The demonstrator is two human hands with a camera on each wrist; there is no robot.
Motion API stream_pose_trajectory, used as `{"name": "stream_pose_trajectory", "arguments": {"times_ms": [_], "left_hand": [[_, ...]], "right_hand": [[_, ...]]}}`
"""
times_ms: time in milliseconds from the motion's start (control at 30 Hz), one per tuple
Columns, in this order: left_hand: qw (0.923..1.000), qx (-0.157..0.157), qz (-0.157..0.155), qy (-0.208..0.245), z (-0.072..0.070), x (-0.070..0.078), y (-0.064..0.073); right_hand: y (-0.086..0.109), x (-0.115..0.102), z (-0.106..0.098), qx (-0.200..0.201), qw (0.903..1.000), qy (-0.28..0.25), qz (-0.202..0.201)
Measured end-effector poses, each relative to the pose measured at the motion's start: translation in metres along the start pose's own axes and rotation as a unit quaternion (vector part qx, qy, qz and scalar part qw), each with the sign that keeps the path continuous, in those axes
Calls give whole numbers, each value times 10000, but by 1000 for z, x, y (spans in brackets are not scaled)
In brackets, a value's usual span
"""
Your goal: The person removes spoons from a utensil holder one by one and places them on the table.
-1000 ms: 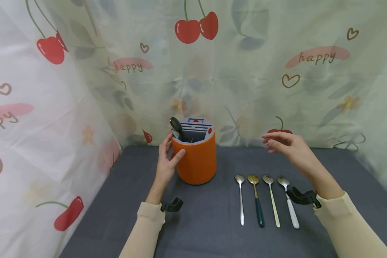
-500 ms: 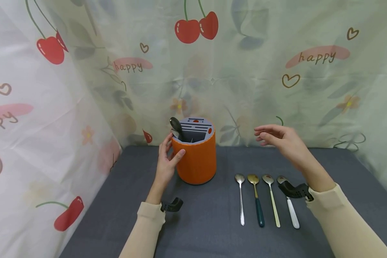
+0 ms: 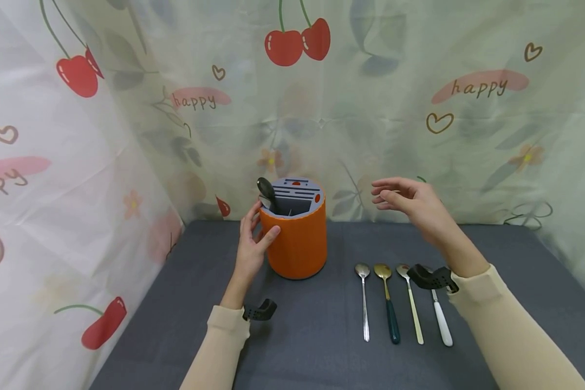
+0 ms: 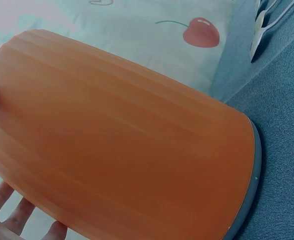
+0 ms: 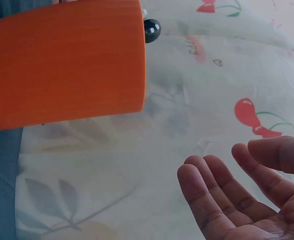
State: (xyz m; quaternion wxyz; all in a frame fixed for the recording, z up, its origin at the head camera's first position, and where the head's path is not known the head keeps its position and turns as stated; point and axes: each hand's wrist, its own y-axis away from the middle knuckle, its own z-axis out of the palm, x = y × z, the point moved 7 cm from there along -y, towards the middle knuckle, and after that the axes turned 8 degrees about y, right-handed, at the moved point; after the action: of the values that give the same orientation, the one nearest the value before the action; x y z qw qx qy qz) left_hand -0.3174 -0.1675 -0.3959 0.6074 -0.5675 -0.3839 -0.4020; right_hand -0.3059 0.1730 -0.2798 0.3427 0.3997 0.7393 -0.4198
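An orange round utensil holder [image 3: 296, 246] with a slotted grey top stands upright on the table. My left hand [image 3: 251, 248] grips its left side, thumb on the front and fingers along the side. From the holder's left compartment a dark spoon [image 3: 265, 188] sticks up, bowl uppermost, with a pale piece beside it. My right hand [image 3: 411, 203] hovers to the right of the holder, fingers loosely extended and holding nothing. Below it lie a silver spoon [image 3: 364, 298], a gold spoon with a dark green handle [image 3: 392, 319], a cream-handled spoon [image 3: 416, 319] and a white-handled spoon [image 3: 442, 324].
A dark grey cloth [image 3: 302, 336] covers the table. Printed curtains [image 3: 351, 108] hang behind and to the left. A black wrist mount [image 3: 429, 277] on the right arm overlaps the bowls of the two rightmost spoons in the head view.
My right hand has moved left and slightly up, nearer the holder, still holding nothing. The left hand, holder and spoons look unmoved.
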Motion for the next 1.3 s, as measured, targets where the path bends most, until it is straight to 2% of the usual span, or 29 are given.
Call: {"name": "stream_pose_trajectory", "arguments": {"times_ms": [267, 433, 900, 1000, 1033, 1167, 1300], "left_hand": [[9999, -35, -9, 129, 1, 1, 0], [9999, -23, 4, 138, 0, 1, -1], [10000, 5, 56, 26, 0, -1, 0], [10000, 33, 4, -46, 0, -2, 0], [10000, 32, -59, -55, 1, 2, 1], [9996, 35, -257, -56, 1, 2, 0], [9998, -13, -217, -36, 0, -4, -1]], "right_hand": [[-13, -7, 11, -125, 9980, -615, 64], [-25, -11, 23, -279, 9970, -720, 105], [-65, -29, 74, -757, 9923, -965, 161], [-73, -32, 83, -819, 9908, -1061, 158], [-75, -33, 87, -831, 9901, -1121, 166], [-85, -34, 102, -864, 9875, -1308, 148], [-93, -30, 119, -950, 9876, -1243, 124]]}}
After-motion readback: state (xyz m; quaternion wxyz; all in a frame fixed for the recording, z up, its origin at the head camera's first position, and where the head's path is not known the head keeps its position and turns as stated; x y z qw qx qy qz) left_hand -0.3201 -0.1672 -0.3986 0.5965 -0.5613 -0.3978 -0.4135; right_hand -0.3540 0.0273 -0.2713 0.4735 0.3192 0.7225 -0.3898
